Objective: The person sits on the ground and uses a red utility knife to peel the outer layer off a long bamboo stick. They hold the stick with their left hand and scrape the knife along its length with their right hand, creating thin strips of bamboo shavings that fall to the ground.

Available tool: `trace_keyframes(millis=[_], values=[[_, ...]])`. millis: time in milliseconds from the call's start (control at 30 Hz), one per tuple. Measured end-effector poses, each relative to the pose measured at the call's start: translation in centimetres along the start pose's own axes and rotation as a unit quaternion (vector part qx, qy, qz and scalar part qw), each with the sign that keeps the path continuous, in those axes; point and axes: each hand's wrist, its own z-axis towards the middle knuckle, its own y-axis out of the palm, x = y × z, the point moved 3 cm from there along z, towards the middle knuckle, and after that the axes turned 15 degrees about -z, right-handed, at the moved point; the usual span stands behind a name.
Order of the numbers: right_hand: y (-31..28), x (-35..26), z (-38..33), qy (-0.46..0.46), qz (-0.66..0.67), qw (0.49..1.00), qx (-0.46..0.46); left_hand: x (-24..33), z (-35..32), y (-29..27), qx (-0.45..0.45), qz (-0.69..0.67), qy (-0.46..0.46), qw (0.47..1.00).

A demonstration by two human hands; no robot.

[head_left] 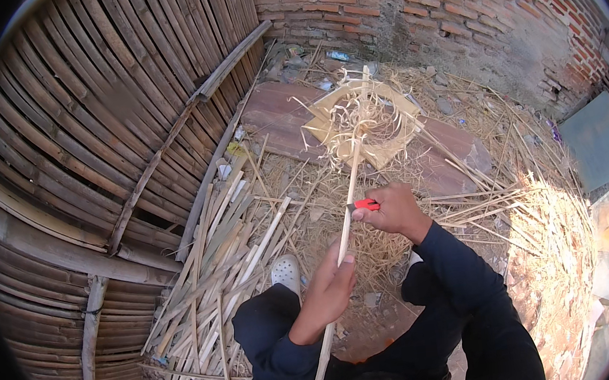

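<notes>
Left hand (332, 282) clamps a long bamboo strip (346, 201), which runs up from the lap toward the brick wall (404, 4). Right hand (393, 209), nearer the wall, grips a red-handled knife (366, 204) against the strip. Curled shavings (364, 122) bunch at the strip's far end.

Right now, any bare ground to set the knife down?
Barest patch: the reddish slab between the bamboo wall and the shavings pile. Bare dirt between the knees. Crowded: split strips left, straw right.
</notes>
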Motion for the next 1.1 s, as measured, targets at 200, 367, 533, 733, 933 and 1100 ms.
trace_keyframes(millis=[200, 367, 533, 733, 933, 1100], values=[[1.0, 2.4, 0.7, -0.018, -0.015, 0.997, 0.071, 0.0, 0.3, 0.2, -0.005, 0.048, 0.010, 0.999], [0.6, 3.0, 1.6, -0.042, -0.065, 0.992, 0.098, -0.2, 0.7, 0.8, -0.028, 0.062, 0.041, 0.997], [0.4, 6.2, 2.1, 0.073, -0.090, 0.988, 0.098, -0.6, -0.1, 1.4, -0.046, 0.058, 0.023, 0.997], [1.2, 11.2, 2.6, 0.214, -0.069, 0.965, 0.135, -1.5, -0.2, 2.6, -0.071, 0.077, 0.024, 0.994], [0.7, 13.5, 2.0, 0.231, -0.135, 0.959, 0.096, -2.4, 0.7, 3.1, -0.068, 0.087, 0.014, 0.994], [2.0, 12.3, 2.1, 0.289, 0.005, 0.956, 0.055, -1.2, 1.2, 2.3, -0.044, -0.031, -0.079, 0.995]])
